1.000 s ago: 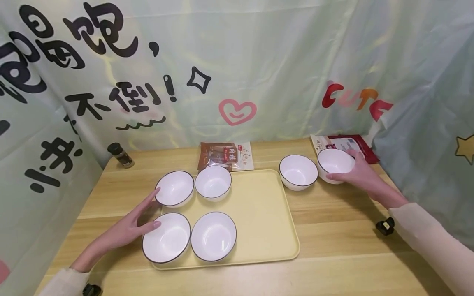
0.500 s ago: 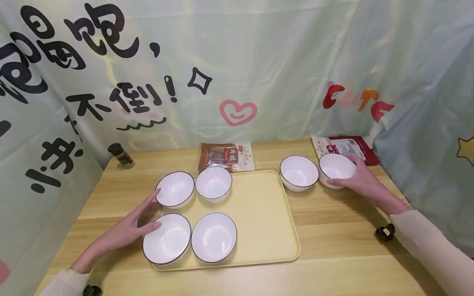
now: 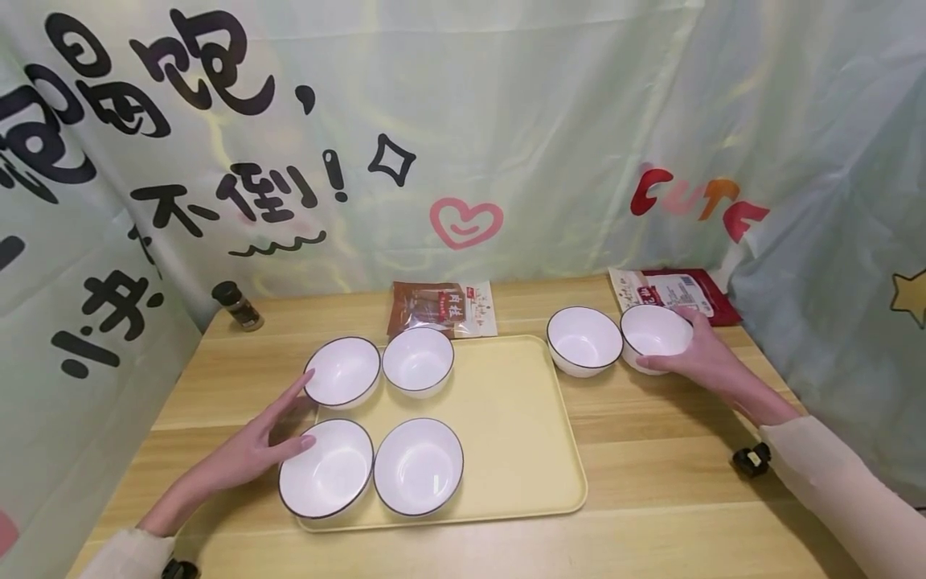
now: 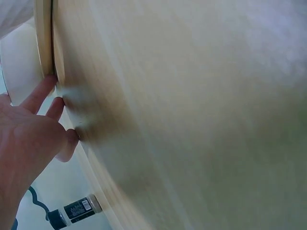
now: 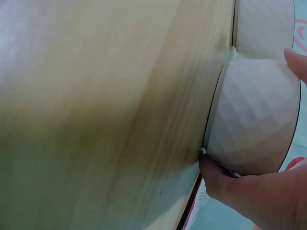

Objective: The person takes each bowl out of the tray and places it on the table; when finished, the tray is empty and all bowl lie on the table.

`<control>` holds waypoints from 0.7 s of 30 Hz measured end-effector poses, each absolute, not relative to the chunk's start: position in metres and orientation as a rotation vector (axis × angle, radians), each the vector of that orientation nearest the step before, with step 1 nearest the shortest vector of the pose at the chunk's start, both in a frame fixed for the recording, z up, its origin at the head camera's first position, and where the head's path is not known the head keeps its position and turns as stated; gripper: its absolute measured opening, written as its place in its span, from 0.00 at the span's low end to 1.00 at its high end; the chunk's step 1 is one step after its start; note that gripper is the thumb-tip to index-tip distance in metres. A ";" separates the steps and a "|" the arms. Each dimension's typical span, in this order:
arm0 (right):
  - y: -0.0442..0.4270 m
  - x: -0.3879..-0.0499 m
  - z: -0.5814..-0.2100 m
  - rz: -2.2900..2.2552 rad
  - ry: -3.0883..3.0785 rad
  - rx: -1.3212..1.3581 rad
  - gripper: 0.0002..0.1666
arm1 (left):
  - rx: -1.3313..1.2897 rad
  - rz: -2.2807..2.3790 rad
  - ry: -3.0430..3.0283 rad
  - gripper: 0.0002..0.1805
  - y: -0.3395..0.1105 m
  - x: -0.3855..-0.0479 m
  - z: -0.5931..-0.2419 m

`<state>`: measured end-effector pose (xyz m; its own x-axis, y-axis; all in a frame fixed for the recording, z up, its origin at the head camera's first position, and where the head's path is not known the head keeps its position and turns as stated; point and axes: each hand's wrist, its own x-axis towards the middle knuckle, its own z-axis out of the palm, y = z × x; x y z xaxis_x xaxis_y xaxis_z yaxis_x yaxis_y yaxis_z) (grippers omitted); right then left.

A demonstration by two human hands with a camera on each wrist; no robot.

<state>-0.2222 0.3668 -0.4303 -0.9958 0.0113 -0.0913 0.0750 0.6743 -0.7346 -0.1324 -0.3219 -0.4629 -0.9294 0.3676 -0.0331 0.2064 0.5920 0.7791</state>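
Curled round the outer white bowl (image 3: 653, 330) at the yellow tray's (image 3: 521, 438) two o'clock, the right hand (image 3: 696, 346) has that tray toward its eight o'clock, while the left hand (image 3: 242, 457), fingers spread, gripping nothing, spans two other bowls (image 3: 343, 371) at the tray's nine-o'clock side.

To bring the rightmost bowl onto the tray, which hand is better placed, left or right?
Probably right. The right hand grips the rightmost bowl; the left hand is on the other side of the tray, by the leftmost bowls.
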 end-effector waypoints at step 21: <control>0.371 -0.215 -0.406 -1.289 2.635 0.104 0.71 | 0.511 1.259 2.639 0.52 -0.323 -0.131 -0.465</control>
<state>-0.2147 0.3714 -0.4055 -0.9764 -0.0272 -0.2144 0.1526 0.6160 -0.7728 -0.1313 -0.3232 -0.4651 -0.9263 0.3767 -0.0085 0.2304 0.5840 0.7783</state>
